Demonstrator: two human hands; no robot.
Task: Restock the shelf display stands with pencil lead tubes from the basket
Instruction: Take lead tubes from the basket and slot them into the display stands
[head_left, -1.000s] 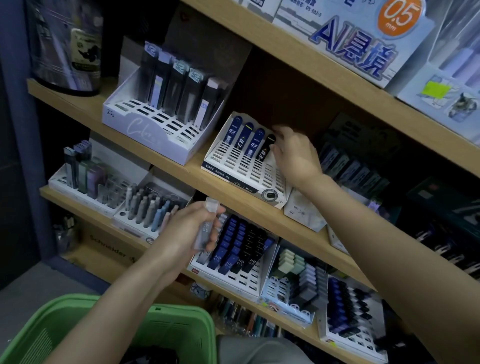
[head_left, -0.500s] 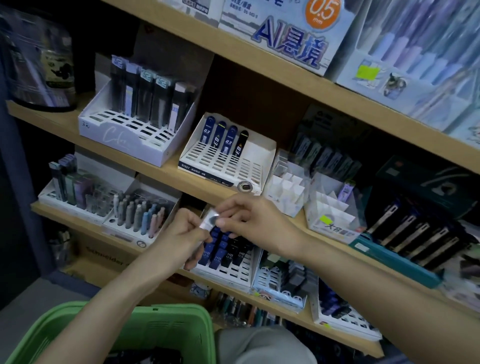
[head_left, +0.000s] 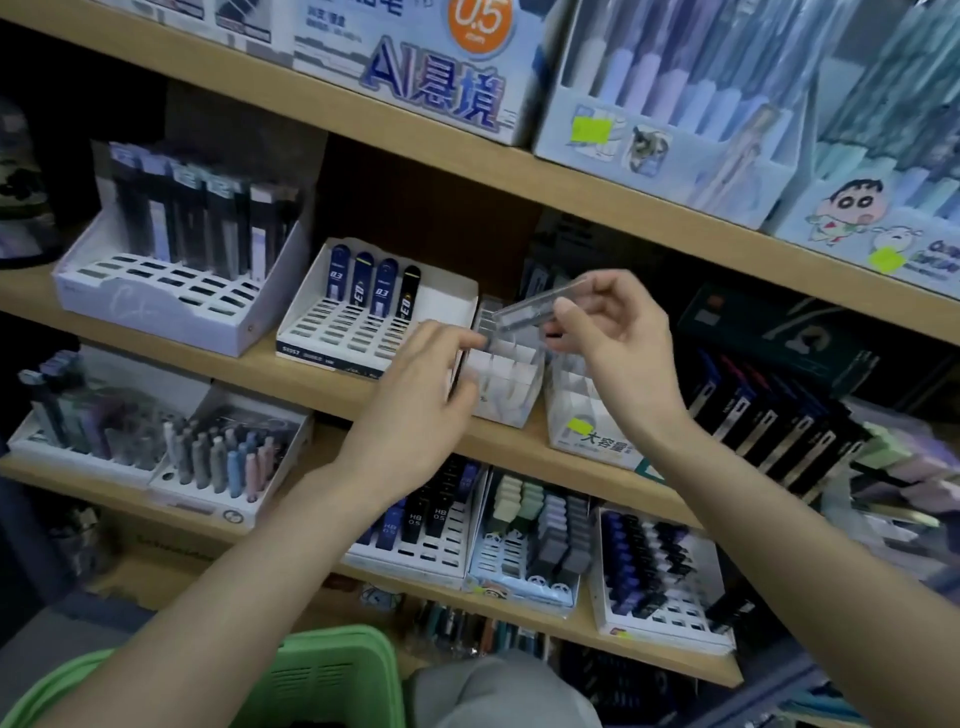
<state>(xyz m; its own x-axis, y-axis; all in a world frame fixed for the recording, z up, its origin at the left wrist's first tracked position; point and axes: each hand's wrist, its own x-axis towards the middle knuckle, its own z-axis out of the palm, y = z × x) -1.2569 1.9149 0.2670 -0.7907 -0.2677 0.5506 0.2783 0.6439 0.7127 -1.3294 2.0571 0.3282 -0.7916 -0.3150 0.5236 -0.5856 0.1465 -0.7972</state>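
Since half a second ago the left hand (head_left: 415, 400) has let go, fingers spread loosely. The right hand (head_left: 613, 343) has lifted the clear lead tube (head_left: 540, 306), pinched, above the white divided stand (head_left: 506, 384). The basket (head_left: 332, 675) is cut off below.

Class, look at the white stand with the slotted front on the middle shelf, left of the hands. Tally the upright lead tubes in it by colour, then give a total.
Blue tubes: 3
Black tube: 1
Total in the stand: 4
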